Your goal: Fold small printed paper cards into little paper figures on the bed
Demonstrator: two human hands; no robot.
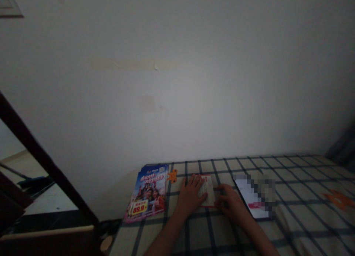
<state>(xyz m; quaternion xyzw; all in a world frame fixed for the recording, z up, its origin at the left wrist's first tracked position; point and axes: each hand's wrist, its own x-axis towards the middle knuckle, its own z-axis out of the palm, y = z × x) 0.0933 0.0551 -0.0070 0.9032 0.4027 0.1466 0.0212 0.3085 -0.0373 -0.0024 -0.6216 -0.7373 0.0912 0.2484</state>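
A small white and red printed paper (207,192) lies on the checked cloth in front of me. My left hand (192,192) rests flat across its left side with the fingers stretched out, hiding that part. At the lower right edge of the paper is my right hand (229,201), its fingers bent and apart. Its fingertips come close to or touch that edge; I cannot tell which. To the right of this hand lies a phone or tablet (251,196) with a lit screen, partly blurred out.
A stack of glossy flyers (149,193) sits at the left edge of the checked cloth (177,233). Behind it rises a plain wall (194,82). Dark wooden furniture (47,148) stands on the left, and dark fabric (344,141) shows at the far right.
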